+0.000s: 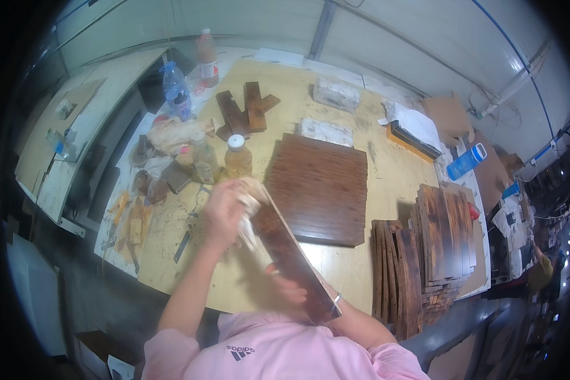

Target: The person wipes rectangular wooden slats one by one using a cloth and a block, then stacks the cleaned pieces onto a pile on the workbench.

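Note:
A long dark-brown wooden plank (pixel 285 253) slants across in front of me, its far end near the bottles and its near end by my chest. My right hand (pixel 289 290) grips the lower part of the plank, thumb showing along one side. Bunched in my left hand (pixel 223 209) is a whitish cloth (pixel 249 212), pressed against the plank's upper end. Some of the left fingers are hidden by the cloth. Just beyond the plank lies a broad block of closely stacked brown planks (pixel 320 190).
A white-capped bottle (pixel 238 158) stands close beyond my left hand. Stacks of streaked planks (pixel 446 237) are at the table's right edge. Short wood pieces (pixel 254 107), wrapped white blocks (pixel 335 95), a crumpled rag (pixel 174 136) and a blue bottle (pixel 467 161) also lie about the yellowish table (pixel 377 126).

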### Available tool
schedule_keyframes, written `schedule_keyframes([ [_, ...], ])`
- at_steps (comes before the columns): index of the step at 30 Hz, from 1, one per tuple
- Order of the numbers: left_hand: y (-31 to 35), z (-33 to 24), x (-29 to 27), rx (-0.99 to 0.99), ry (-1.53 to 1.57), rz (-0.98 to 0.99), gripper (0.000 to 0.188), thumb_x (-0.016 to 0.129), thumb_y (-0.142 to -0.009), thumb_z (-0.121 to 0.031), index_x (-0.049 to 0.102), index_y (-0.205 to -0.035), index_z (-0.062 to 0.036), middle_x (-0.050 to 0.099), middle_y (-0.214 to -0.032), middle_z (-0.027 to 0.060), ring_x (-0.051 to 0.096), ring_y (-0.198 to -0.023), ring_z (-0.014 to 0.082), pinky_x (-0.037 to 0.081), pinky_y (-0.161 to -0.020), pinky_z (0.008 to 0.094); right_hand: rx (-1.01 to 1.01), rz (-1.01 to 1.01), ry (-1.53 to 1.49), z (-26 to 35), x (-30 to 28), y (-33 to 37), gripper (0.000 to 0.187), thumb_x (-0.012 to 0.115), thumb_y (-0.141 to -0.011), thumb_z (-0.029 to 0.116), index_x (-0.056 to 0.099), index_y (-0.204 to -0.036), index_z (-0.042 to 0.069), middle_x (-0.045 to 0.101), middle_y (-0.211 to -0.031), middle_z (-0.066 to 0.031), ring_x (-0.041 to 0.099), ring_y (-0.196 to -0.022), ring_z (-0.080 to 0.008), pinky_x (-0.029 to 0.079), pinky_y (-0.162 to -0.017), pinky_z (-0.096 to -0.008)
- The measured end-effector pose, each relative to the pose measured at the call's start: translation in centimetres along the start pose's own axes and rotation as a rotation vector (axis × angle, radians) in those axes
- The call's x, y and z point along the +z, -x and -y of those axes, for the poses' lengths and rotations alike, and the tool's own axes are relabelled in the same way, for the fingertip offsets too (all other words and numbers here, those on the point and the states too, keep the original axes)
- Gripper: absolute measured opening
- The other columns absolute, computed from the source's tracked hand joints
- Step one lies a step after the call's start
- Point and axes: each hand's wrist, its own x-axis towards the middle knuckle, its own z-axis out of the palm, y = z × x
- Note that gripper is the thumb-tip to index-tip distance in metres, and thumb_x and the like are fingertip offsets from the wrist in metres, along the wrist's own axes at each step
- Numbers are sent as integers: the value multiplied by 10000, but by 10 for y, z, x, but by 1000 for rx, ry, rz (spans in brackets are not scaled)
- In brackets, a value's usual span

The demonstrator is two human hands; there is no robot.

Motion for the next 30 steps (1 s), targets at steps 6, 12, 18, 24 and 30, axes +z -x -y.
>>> schedule_keyframes([
  [6, 13, 21, -7, -386, 209, -225, 278, 608, -858, 62, 639, -1127, 0, 660, -1153, 157, 645, -1100, 293, 525, -929, 368, -36, 109, -158, 4, -2, 5, 725, 288, -1051, 581, 461, -1370, -47, 486, -803, -99, 479, -545, -164, 380, -414, -313],
  [12, 72, -108, 26, 577, 209, 433, 280, 705, -762, -110, 740, -1037, -145, 698, -1135, 61, 645, -1031, 244, 521, -909, 399, -146, -578, -439, 33, 67, -9, 879, 287, -959, 764, 509, -1336, 1, 637, -1084, -185, 635, -755, -341, 509, -507, -471],
  [18, 10, 0, 35, 146, 97, 154, 228, 600, -788, -5, 730, -938, -117, 682, -1005, 91, 601, -932, 273, 497, -809, 403, -168, -257, -63, 16, 45, 15, 758, 302, -1001, 681, 479, -1407, 65, 581, -918, -106, 569, -669, -230, 486, -498, -356],
  [24, 61, -72, 40, 485, 180, 309, 288, 648, -751, -8, 738, -1005, -105, 694, -1025, 91, 628, -903, 288, 497, -793, 438, -322, -415, -157, 30, 22, 14, 687, 304, -1046, 580, 487, -1393, 16, 649, -1140, -197, 680, -965, -327, 587, -836, -475],
  [30, 94, -83, 9, 383, 501, 584, 267, 699, -731, -77, 751, -991, -109, 696, -1047, 75, 634, -859, 253, 530, -735, 368, -457, -337, 153, 46, -11, 31, 672, 326, -1045, 591, 509, -1368, 31, 656, -1153, -186, 660, -1081, -318, 548, -950, -462],
])
